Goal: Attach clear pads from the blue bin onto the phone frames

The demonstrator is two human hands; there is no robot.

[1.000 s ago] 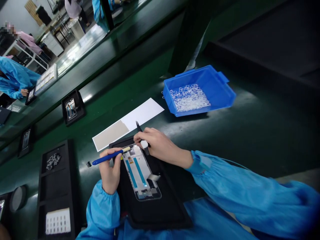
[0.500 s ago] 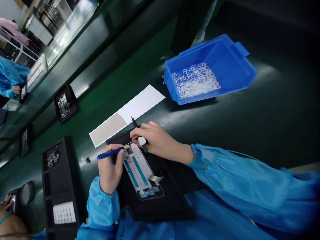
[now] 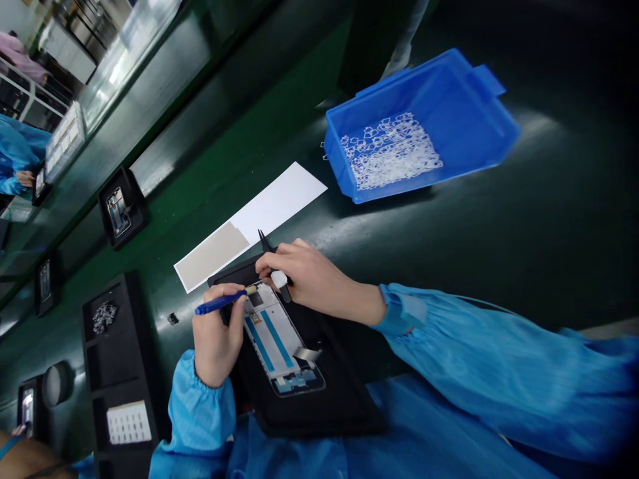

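A phone frame with two blue strips and a loose silvery flex lies in a black tray. My left hand is closed on a blue pen-like tool, whose pale tip touches or hovers over the frame's upper end. Across that same end, my right hand is closed round black tweezers; their points face up and away from the phone. A small white cap or block shows beside my right fingers. The fingertips of my right hand are partly hidden.
Beyond lie a white card and a blue bin of small white rings. At left stands a black compartment tray with small parts and a white sheet. Phones in black trays sit farther left. Other people's arms show at the left edge.
The view has shifted slightly. Both hands keep their holds near the phone's upper end. At lower left, another person's hand has moved lower and is now mostly out of view.
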